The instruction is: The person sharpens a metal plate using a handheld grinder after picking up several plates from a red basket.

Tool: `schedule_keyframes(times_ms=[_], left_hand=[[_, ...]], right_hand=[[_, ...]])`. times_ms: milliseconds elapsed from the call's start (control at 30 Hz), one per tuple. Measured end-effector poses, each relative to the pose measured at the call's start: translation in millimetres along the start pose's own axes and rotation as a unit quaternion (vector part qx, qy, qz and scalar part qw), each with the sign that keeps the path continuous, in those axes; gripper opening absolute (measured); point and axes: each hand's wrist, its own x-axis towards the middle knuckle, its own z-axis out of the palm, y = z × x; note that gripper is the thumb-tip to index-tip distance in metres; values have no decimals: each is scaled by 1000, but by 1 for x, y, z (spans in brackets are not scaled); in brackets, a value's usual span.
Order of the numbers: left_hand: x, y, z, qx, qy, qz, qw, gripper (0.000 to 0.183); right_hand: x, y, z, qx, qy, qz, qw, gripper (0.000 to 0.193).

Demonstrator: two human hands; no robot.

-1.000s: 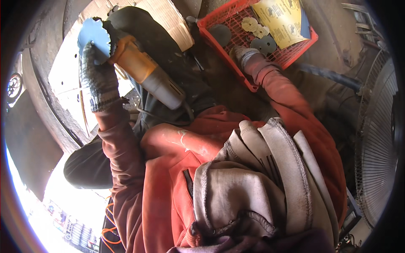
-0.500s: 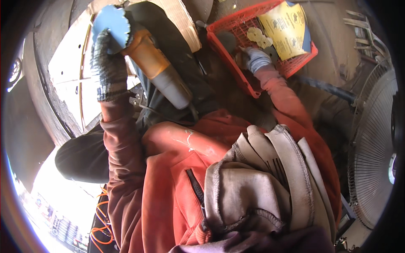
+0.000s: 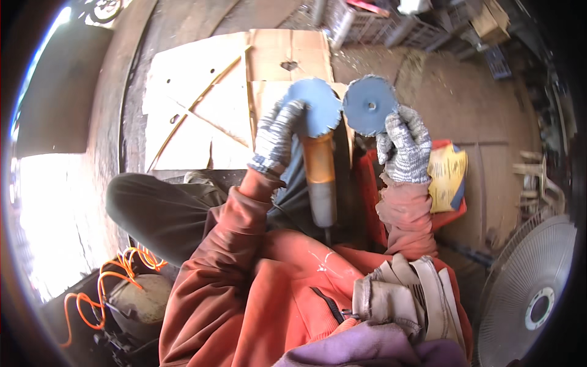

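Observation:
My left hand, in a grey-and-white knit glove, grips a blue cutting disc with a notched rim; its centre is not clearly visible. A second blue cutting disc is pinched by its lower right edge in my gloved right hand. That one faces up flat, and a small hole shows at its middle. The two discs are held side by side, their rims almost touching. Below the left disc lies an orange-and-grey angle grinder along my leg, its head hidden behind that disc.
Cardboard sheets lie on the floor ahead. A red plastic basket with a yellow printed sheet stands at my right, partly behind my arm. A fan is at lower right. Orange hose coils by a tank at lower left. Crates stand far off.
My right hand has come out of the red basket with a cutting disc and brought it beside the left one. The view has shifted, now showing more floor ahead.

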Motion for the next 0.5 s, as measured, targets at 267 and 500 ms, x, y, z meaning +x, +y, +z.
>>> schedule_keyframes(times_ms=[267, 500], left_hand=[[3, -2, -17, -93, -66, 20, 993, 40], [-4, 21, -5, -284, -79, -95, 951, 37]], right_hand=[[18, 19, 71, -233, -107, 10, 967, 20], [22, 31, 70, -328, -123, -86, 933, 15]])
